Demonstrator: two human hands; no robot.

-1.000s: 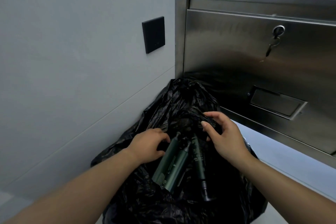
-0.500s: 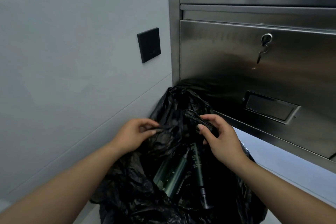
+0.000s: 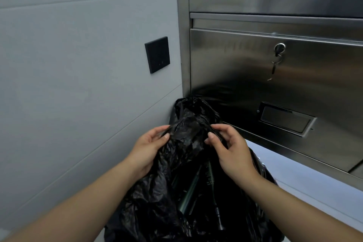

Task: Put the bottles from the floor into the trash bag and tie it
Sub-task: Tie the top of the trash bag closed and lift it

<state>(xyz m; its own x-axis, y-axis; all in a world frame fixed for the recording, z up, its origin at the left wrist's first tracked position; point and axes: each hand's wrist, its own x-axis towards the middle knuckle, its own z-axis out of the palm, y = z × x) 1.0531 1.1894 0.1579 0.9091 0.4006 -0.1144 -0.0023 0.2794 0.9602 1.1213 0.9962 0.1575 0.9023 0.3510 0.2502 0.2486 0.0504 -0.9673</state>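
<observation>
Grey wall panels (image 3: 78, 104) meet a steel cabinet (image 3: 245, 76) with a key (image 3: 275, 65) in its lock; a black plate (image 3: 157, 54) sits on the wall. Both hands, left (image 3: 146, 148) and right (image 3: 230, 150), pinch the rim of the black bag (image 3: 188, 135) in the corner. Dark bottles (image 3: 193, 188) lie inside; their pale print is unreadable.

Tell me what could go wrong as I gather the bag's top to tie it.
1. The dark bottles lie lengthwise just under the mouth; one could catch in the fold or slide out of the gap.
2. The left hand and right hand pinch only thin edges of the black trash bag, so the film may slip or tear.
3. The bag leans against the steel cabinet and could slump.
</observation>
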